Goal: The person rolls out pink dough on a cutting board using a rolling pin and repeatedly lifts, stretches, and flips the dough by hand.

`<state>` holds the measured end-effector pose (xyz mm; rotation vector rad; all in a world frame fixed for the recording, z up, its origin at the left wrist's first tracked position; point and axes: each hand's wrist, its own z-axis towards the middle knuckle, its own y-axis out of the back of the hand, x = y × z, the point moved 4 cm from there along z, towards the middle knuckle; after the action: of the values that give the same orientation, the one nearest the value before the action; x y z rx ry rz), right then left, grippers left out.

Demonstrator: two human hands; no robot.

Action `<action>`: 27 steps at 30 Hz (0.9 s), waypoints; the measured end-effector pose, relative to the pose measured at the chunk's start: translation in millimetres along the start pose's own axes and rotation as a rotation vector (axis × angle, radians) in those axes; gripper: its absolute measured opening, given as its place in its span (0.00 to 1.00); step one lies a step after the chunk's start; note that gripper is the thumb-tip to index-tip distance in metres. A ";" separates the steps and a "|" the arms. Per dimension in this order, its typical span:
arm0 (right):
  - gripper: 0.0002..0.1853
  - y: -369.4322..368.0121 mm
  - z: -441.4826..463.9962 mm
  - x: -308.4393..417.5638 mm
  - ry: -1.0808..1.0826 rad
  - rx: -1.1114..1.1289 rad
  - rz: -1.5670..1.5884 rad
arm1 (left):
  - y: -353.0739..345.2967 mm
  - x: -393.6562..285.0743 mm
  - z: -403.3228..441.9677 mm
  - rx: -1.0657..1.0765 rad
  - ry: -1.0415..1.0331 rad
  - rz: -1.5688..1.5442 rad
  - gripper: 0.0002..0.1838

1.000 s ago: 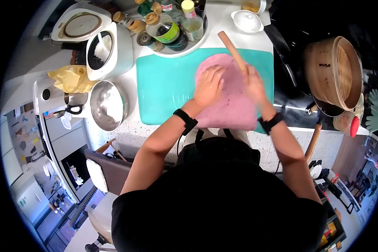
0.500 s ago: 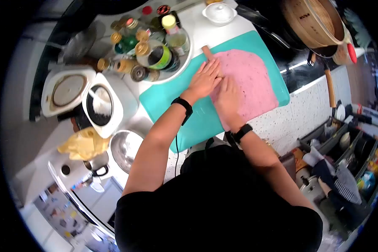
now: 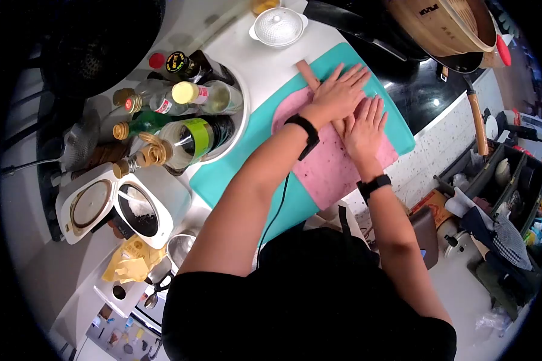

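Note:
A wide sheet of pink, speckled dough (image 3: 325, 165) lies on a teal mat (image 3: 226, 186). Across the dough's upper part runs a wooden rolling pin (image 3: 308, 74), mostly covered by my hands. My left hand (image 3: 338, 95) rests flat over the pin's middle, fingers stretched towards the far right. Beside it, my right hand (image 3: 365, 133) lies with straight fingers over the pin's nearer end. Neither hand's fingers curl round the pin. Black bands sit on both wrists, and a dark cord hangs from the left one.
Several bottles and jars crowd a round white tray (image 3: 246, 114) on the left. A lidded white dish (image 3: 278, 27) stands behind the mat. A bamboo steamer (image 3: 442, 27) and a pan with a wooden handle (image 3: 477, 123) are at the right. An open white container (image 3: 140, 207) holds white powder.
Both hands have moved right and away across the dough, with the rolling pin under them. The right hand's fingers have straightened. The view has shifted too.

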<state>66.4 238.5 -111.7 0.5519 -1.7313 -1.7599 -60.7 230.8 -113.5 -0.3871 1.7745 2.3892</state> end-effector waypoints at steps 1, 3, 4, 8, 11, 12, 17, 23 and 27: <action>0.37 -0.5 -5.9 4.5 0.014 0.035 0.020 | 10.5 1.9 -5.7 -0.017 0.013 -0.012 0.29; 0.37 -3.7 -32.7 27.4 0.036 0.076 0.119 | 27.0 6.7 -31.2 -0.028 0.100 0.018 0.30; 0.36 -5.7 -45.5 39.0 0.057 0.131 0.212 | 23.2 12.3 -42.4 -0.016 0.095 0.011 0.30; 0.37 -3.0 -30.2 33.3 0.047 0.128 0.101 | 8.9 14.6 -35.6 0.075 0.032 0.051 0.31; 0.37 -4.5 -4.1 0.5 0.011 0.080 0.069 | -2.0 4.2 12.8 0.119 0.026 0.093 0.31; 0.37 -6.2 1.8 -9.0 0.009 0.080 0.069 | -4.5 0.8 24.4 0.075 0.006 0.117 0.31; 0.36 -6.8 26.3 -44.0 0.033 0.008 0.087 | -21.0 -7.8 64.3 -0.013 -0.011 0.069 0.29; 0.33 15.7 17.8 -39.2 0.118 -0.127 0.097 | 18.8 -1.9 52.1 -0.302 0.021 -0.264 0.27; 0.22 12.3 -3.6 -10.0 0.142 0.006 0.098 | 85.1 4.8 -29.1 -0.355 0.112 -0.367 0.25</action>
<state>77.7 242.9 -100.8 0.5702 -1.6384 -1.6082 -84.2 177.8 -44.6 -0.8225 1.1757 2.4358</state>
